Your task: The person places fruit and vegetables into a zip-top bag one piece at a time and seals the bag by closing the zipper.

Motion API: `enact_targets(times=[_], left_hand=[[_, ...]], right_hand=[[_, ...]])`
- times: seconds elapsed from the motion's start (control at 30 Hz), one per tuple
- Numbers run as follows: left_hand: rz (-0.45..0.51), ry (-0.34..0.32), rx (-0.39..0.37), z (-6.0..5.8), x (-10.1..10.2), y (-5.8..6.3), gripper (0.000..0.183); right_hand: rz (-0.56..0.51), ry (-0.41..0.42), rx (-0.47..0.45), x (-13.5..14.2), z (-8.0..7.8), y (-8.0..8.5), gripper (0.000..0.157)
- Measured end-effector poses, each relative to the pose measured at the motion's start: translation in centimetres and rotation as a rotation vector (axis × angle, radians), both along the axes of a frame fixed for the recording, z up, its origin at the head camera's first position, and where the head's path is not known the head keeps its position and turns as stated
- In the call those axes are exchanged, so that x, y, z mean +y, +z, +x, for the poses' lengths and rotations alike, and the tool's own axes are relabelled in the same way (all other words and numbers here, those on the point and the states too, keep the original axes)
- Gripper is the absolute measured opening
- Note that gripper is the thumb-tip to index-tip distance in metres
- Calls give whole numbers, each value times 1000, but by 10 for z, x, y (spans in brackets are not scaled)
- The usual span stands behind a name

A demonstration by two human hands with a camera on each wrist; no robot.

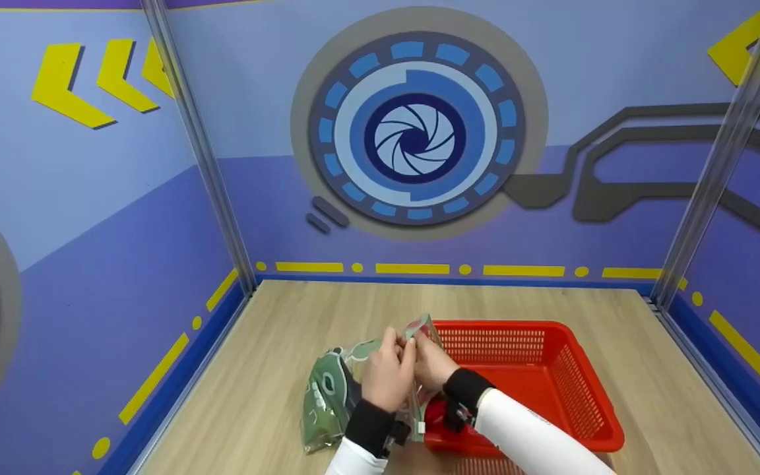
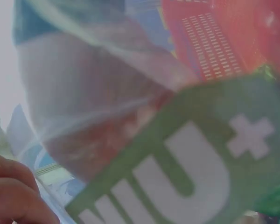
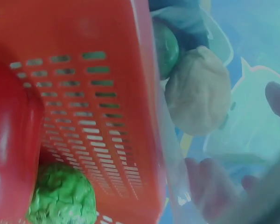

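Both hands are at the mouth of a clear plastic zip bag [image 1: 324, 396] with green printing and a white slider. My left hand [image 1: 386, 373] pinches the bag's edge, and close beside it my right hand [image 1: 433, 361] grips the same edge near the top corner. Through the plastic, a beige potato-like thing [image 3: 198, 91] and a smooth green thing [image 3: 165, 49] show in the right wrist view. White lettering on a green panel [image 2: 191, 168] fills much of the left wrist view. Fingertips are partly hidden.
A red plastic basket [image 1: 591, 396] with slotted walls stands right of the bag, under my right forearm. In it lie a shiny red pepper-like thing [image 3: 9, 144] and a wrinkled green round thing [image 3: 63, 196]. Printed wall panels [image 1: 268, 218] enclose the wooden table [image 1: 241, 369].
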State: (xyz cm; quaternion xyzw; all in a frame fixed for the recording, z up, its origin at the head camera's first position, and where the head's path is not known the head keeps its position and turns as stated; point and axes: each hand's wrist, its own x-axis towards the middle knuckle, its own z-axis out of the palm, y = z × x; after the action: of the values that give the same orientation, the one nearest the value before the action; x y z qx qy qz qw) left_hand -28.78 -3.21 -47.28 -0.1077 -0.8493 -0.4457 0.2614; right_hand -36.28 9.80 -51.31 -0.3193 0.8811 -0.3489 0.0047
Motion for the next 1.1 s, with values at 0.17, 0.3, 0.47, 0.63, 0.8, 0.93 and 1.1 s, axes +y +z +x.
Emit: enact_targets(times=[0.17, 0.3, 0.47, 0.63, 0.8, 0.93, 1.1], left_hand=[[-16, 0, 19, -1, -1, -1, 17], [-30, 9, 29, -2, -2, -1, 17], [-20, 1, 23, -2, -2, 0, 17], [-26, 10, 16, -2, -1, 0, 17], [-22, 8, 0, 0, -1, 0, 16], [-11, -2, -15, 2, 0, 0, 16], [-9, -6, -14, 1, 0, 0, 17]], right_hand=[[-214, -141, -274, 16, 23, 21, 55], [-221, -113, -272, 33, 25, 25, 37], [-263, -65, -297, 56, 21, 30, 19], [-300, -115, -261, 75, 12, 27, 17], [-353, -240, -285, 88, 2, 13, 23], [-286, -340, -262, 92, -3, -5, 27], [-94, -371, -181, 88, -10, -22, 36]])
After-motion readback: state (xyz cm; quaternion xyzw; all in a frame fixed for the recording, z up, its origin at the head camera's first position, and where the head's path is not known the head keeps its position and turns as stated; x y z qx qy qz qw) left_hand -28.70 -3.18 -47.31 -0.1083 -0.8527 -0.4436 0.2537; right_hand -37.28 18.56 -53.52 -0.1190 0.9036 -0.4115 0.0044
